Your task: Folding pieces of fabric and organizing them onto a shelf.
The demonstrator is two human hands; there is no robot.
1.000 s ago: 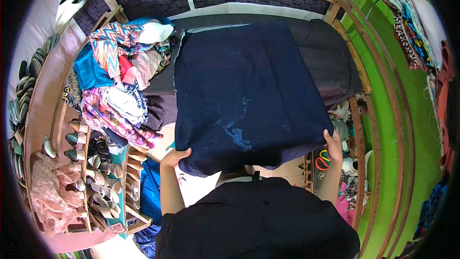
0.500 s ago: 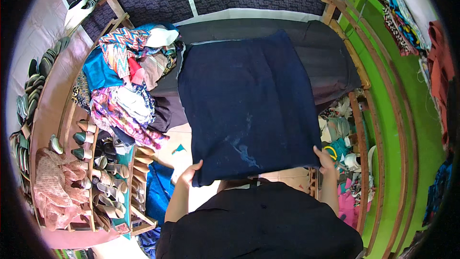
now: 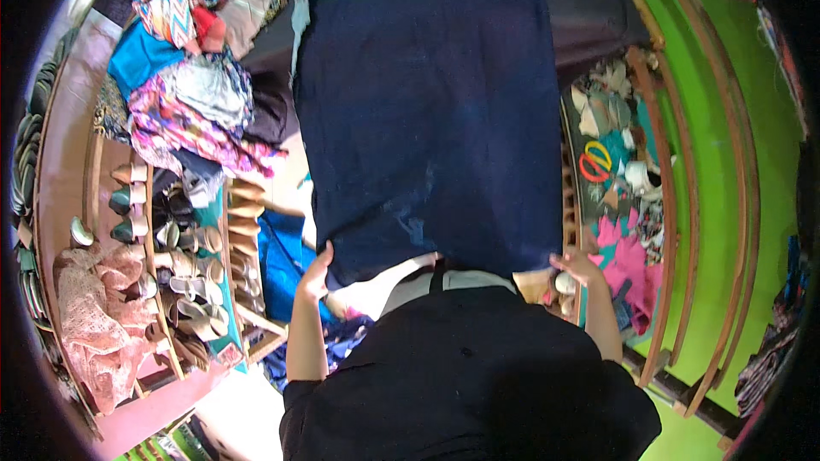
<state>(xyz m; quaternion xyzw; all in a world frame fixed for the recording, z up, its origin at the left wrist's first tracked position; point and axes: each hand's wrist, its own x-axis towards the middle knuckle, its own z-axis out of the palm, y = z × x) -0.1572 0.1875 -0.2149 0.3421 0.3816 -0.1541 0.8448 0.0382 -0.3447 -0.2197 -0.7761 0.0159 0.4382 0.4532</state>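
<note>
Glare whitens the floor (image 3: 243, 423) at lower left; the cloth (image 3: 436, 119) looks dim. Shadow darkens the shirt (image 3: 465, 367). Fisheye distortion bends the rails (image 3: 749, 154).

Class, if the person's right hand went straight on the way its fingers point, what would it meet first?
The dark blue cloth, whose near right corner the right hand holds. Exactly where it would press is uncertain, as depth is unclear here.
</note>
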